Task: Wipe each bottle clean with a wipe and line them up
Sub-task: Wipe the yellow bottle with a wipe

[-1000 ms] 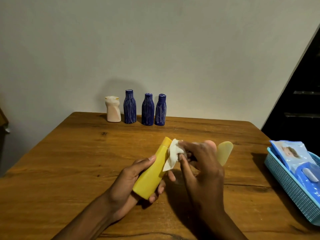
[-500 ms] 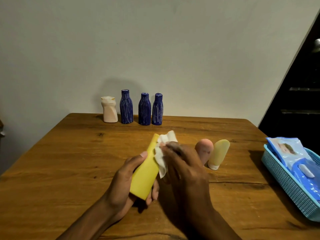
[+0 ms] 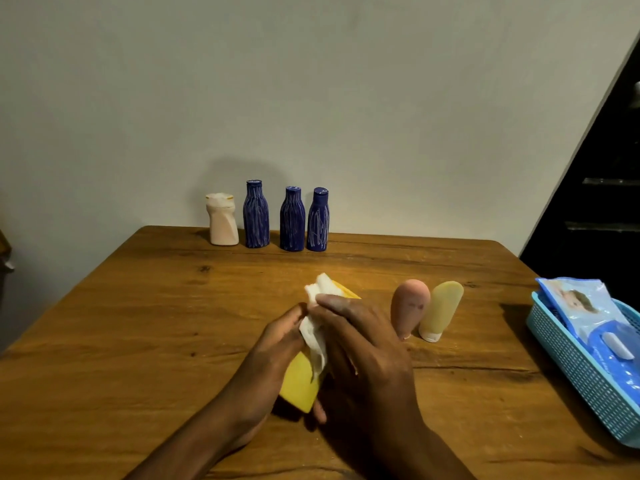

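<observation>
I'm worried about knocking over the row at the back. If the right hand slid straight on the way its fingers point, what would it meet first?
The right hand points up-left over the yellow bottle. Past it lies bare table, then probably a blue bottle; depth is unclear.

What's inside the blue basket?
The blue basket holds blue packs of wipes, one lying on another. Whatever lies under them is covered, and the basket's right part is cut off.
</observation>
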